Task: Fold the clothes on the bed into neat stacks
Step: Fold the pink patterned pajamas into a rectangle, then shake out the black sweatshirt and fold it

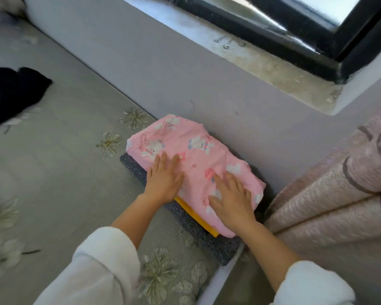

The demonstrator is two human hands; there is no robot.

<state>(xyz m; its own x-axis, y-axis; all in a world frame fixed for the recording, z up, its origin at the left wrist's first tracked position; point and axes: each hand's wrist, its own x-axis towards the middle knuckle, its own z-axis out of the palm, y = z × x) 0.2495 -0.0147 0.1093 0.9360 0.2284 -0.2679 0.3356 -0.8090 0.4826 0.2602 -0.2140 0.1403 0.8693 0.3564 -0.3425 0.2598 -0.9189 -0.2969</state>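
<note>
A folded pink garment (191,150) printed with white bunnies lies on top of a stack beside the wall. Under it a folded yellow piece (198,219) shows at the near edge, and a grey knitted piece (198,230) forms the bottom layer. My left hand (163,179) lies flat on the pink garment's left near corner, fingers straight. On the garment's right near part my right hand (231,199) presses flat, fingers spread. A crumpled black garment (11,93) lies apart at the far left of the bed.
The bed has a grey cover with leaf flowers (64,172). A grey wall (185,73) runs right behind the stack, with a window sill (273,67) above. Pink curtain folds (339,183) hang at the right, close to the stack.
</note>
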